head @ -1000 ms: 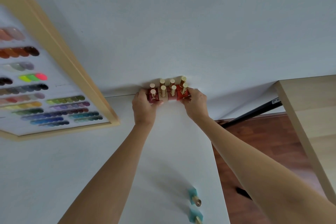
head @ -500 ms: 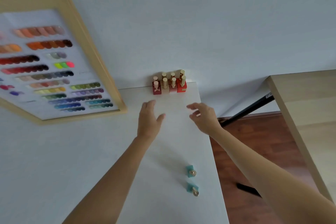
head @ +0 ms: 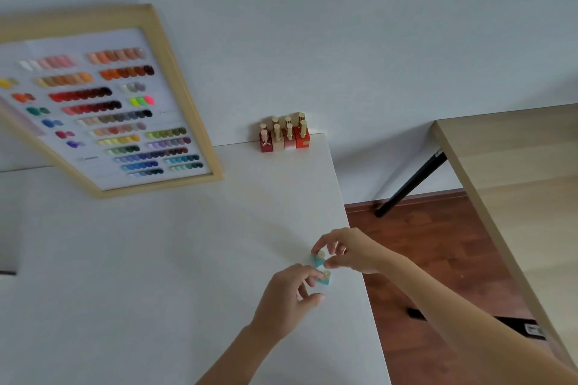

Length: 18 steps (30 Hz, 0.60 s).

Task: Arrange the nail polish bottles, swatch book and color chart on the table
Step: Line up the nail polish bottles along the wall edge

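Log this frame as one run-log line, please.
left hand: at nearer teal bottle | right hand: around farther teal bottle | red-toned group: far table corner

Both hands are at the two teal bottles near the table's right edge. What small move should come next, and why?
Probably lift both teal bottles: the right hand pinches the farther one, the left hand the nearer one, then carry them toward the cluster of gold-capped bottles at the far corner.
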Each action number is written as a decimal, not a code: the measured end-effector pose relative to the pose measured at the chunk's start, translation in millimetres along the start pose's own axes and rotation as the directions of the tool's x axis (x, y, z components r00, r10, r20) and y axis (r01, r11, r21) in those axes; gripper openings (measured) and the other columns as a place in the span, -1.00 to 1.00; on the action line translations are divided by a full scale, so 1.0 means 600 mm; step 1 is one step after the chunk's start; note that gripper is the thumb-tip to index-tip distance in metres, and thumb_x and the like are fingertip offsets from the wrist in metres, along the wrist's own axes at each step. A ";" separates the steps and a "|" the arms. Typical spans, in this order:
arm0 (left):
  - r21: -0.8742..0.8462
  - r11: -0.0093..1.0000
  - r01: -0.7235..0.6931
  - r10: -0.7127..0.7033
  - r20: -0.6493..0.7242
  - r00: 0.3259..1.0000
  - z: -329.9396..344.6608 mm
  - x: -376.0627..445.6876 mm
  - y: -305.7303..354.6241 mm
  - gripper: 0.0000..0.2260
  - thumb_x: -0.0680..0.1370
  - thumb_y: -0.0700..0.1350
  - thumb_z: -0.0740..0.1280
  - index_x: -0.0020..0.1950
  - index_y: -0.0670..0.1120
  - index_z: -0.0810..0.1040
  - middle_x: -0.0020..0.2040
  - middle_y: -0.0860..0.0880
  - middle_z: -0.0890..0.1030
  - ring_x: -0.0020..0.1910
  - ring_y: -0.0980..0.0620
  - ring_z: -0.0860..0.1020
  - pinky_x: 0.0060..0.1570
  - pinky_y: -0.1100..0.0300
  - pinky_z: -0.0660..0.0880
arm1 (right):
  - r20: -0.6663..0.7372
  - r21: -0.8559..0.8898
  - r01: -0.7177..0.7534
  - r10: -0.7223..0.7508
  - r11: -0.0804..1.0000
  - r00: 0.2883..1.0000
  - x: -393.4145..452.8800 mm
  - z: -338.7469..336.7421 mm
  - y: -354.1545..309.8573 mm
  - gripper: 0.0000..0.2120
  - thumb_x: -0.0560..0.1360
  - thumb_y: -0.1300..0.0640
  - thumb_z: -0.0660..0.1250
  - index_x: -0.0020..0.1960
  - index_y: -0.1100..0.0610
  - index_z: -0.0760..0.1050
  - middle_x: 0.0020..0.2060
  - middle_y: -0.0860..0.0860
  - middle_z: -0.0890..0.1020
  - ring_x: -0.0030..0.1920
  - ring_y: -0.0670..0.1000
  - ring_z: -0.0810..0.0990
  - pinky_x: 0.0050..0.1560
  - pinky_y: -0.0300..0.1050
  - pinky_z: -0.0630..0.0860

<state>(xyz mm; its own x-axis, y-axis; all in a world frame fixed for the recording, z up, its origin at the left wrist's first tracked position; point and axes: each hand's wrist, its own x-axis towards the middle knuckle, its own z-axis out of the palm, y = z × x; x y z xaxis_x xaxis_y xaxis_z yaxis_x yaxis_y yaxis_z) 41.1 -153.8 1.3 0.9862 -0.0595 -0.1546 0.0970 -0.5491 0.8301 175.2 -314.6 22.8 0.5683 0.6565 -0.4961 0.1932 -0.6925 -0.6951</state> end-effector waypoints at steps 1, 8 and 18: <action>0.042 0.999 -0.002 0.004 -0.031 1.000 0.004 0.001 0.006 -0.74 0.38 -0.07 0.50 0.03 0.09 0.56 -0.14 0.12 0.59 -0.30 0.11 0.55 -0.23 0.36 0.53 | -0.017 -0.002 0.009 -0.009 1.000 1.000 0.000 0.003 0.000 -0.79 0.41 0.09 0.45 0.00 -0.15 0.58 -0.17 -0.10 0.50 -0.21 -0.14 0.48 -0.20 -0.37 0.45; 0.207 0.978 -0.031 0.055 -0.113 0.992 0.023 0.017 0.030 -0.74 0.48 -0.06 0.41 0.16 0.02 0.55 -0.04 0.05 0.58 -0.22 0.12 0.55 -0.08 0.39 0.50 | -0.260 0.030 0.018 -0.010 0.999 0.966 -0.003 0.010 0.021 -0.88 0.41 0.13 0.45 -0.09 -0.06 0.61 -0.25 -0.10 0.60 -0.27 -0.16 0.55 -0.25 -0.39 0.48; 0.161 0.987 0.018 0.003 -0.134 0.991 -0.016 0.080 0.026 -0.94 0.42 -0.21 0.45 -0.16 -0.14 0.60 -0.22 -0.05 0.55 -0.27 0.03 0.56 -0.16 0.20 0.56 | -0.588 0.040 0.005 0.020 0.999 0.809 0.034 -0.069 0.045 -0.91 0.37 0.20 0.47 -0.12 0.15 0.63 -0.34 -0.02 0.63 -0.35 -0.07 0.54 -0.29 -0.43 0.39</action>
<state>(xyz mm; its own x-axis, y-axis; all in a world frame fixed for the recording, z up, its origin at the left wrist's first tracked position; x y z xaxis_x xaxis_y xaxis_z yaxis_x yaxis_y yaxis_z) 91.4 -157.4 11.8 0.9956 0.0507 -0.0787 0.0922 -0.6769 0.7302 225.1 -332.2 15.5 0.9337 0.3410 -0.1091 0.1634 -0.6770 -0.7176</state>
